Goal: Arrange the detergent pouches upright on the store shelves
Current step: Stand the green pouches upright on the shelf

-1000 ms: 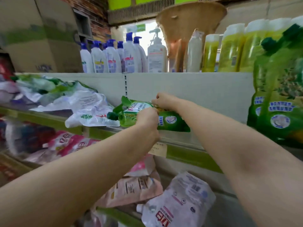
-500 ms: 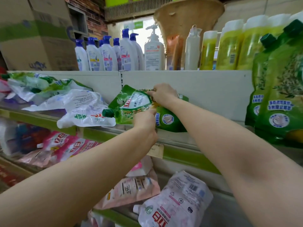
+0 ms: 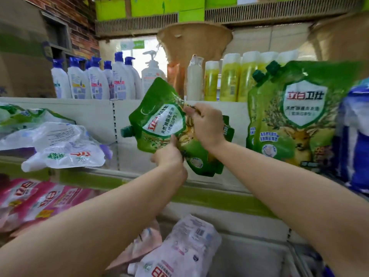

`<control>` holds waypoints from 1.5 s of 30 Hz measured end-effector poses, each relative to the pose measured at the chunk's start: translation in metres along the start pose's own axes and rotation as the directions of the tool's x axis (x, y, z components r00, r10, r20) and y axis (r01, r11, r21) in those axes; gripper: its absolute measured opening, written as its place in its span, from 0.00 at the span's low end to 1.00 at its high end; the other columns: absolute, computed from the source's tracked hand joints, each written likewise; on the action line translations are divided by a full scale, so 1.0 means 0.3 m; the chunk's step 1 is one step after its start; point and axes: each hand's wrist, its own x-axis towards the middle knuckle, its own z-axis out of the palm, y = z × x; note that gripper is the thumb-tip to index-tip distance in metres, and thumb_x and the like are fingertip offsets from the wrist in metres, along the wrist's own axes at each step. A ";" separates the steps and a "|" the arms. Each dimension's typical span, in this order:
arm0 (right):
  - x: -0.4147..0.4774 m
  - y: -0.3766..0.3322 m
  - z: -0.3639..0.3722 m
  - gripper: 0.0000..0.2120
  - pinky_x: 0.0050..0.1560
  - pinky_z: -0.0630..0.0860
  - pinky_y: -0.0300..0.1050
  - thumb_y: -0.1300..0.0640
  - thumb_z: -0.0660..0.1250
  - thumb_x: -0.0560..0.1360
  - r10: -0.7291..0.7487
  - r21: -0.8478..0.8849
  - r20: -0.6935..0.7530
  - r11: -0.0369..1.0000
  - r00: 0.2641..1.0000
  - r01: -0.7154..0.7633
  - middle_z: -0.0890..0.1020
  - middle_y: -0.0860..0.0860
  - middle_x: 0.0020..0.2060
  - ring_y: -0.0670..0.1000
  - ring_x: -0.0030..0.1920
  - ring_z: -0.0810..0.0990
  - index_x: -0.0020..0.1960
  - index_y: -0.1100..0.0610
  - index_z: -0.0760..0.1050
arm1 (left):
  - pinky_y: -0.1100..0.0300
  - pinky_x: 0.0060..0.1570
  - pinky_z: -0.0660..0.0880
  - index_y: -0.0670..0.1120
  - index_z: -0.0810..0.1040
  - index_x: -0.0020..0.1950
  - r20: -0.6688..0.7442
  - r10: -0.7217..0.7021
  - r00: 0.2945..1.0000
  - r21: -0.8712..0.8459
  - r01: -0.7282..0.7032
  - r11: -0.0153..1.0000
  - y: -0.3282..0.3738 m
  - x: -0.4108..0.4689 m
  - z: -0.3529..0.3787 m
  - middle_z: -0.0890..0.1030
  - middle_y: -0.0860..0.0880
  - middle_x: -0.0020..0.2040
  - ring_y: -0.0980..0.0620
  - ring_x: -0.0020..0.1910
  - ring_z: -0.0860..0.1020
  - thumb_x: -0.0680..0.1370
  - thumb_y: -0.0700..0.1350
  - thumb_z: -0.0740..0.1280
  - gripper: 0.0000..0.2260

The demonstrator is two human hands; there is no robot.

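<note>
I hold a green detergent pouch [image 3: 157,118] in the air above the middle shelf [image 3: 199,188], tilted with its dark green cap pointing left. My left hand [image 3: 169,158] pinches its lower edge from below. My right hand [image 3: 205,124] grips its right side, fingers curled over the front. To the right, two matching green pouches [image 3: 295,120] stand upright on the same shelf. White pouches [image 3: 60,144] lie flat on the shelf at the left.
Pink pouches [image 3: 38,198] lie on the lower shelf at the left, and a white pouch [image 3: 183,250] lies below between my arms. White bottles with blue caps [image 3: 95,80] and yellow bottles [image 3: 229,78] line the top shelf. A blue and white pack [image 3: 355,136] stands at far right.
Both hands have lifted the green pouch off the shelf and turned it from lying flat toward upright. My view has tilted upward.
</note>
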 end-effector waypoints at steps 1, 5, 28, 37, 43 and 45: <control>-0.006 0.003 -0.029 0.14 0.42 0.72 0.50 0.54 0.66 0.75 0.032 0.059 -0.036 0.998 0.999 -0.030 0.78 0.54 0.31 0.56 0.35 0.76 0.38 0.63 0.79 | 0.48 0.58 0.74 0.39 0.68 0.64 -0.003 0.018 1.000 -0.005 -0.018 1.000 -0.011 -0.017 0.013 0.76 0.40 0.62 0.40 0.63 0.75 0.74 0.51 0.69 0.24; -0.014 0.022 -0.155 0.13 0.41 0.73 0.50 0.56 0.65 0.76 0.221 0.257 -0.092 0.947 0.971 -0.191 0.79 0.57 0.33 0.56 0.36 0.75 0.42 0.66 0.79 | 0.57 0.48 0.68 0.46 0.60 0.55 0.087 0.222 0.971 0.035 -0.226 0.974 -0.029 -0.091 0.075 0.74 0.46 0.51 0.48 0.46 0.73 0.78 0.47 0.65 0.14; -0.078 0.179 -0.413 0.12 0.64 0.70 0.59 0.56 0.57 0.80 0.528 0.403 0.126 0.746 0.840 -0.530 0.79 0.60 0.57 0.60 0.59 0.76 0.56 0.61 0.75 | 0.51 0.49 0.77 0.47 0.76 0.52 0.365 0.320 0.874 0.373 -0.452 0.810 -0.093 -0.186 0.161 0.81 0.45 0.48 0.46 0.47 0.79 0.78 0.63 0.53 0.23; -0.124 0.170 -0.493 0.09 0.52 0.77 0.45 0.58 0.66 0.76 0.457 0.461 -0.204 0.825 0.866 -0.327 0.78 0.55 0.49 0.54 0.52 0.77 0.54 0.60 0.71 | 0.53 0.44 0.78 0.46 0.73 0.44 0.303 0.517 0.800 0.184 -0.582 0.792 -0.077 -0.261 0.236 0.79 0.47 0.43 0.48 0.44 0.79 0.80 0.51 0.58 0.11; -0.146 0.207 -0.582 0.11 0.53 0.78 0.52 0.56 0.67 0.75 0.402 0.369 -0.307 0.886 0.863 -0.282 0.79 0.55 0.48 0.56 0.51 0.79 0.52 0.60 0.71 | 0.71 0.31 0.69 0.50 0.60 0.36 0.308 0.615 0.726 0.157 -0.677 0.719 -0.092 -0.290 0.312 0.66 0.52 0.35 0.56 0.33 0.67 0.78 0.46 0.64 0.15; -0.152 0.226 -0.615 0.11 0.53 0.78 0.52 0.56 0.67 0.75 0.410 0.360 -0.332 0.888 0.849 -0.288 0.79 0.54 0.47 0.54 0.50 0.80 0.54 0.60 0.71 | 0.66 0.36 0.70 0.51 0.60 0.37 0.338 0.591 0.733 0.141 -0.660 0.738 -0.115 -0.307 0.340 0.66 0.52 0.36 0.55 0.35 0.67 0.78 0.45 0.65 0.15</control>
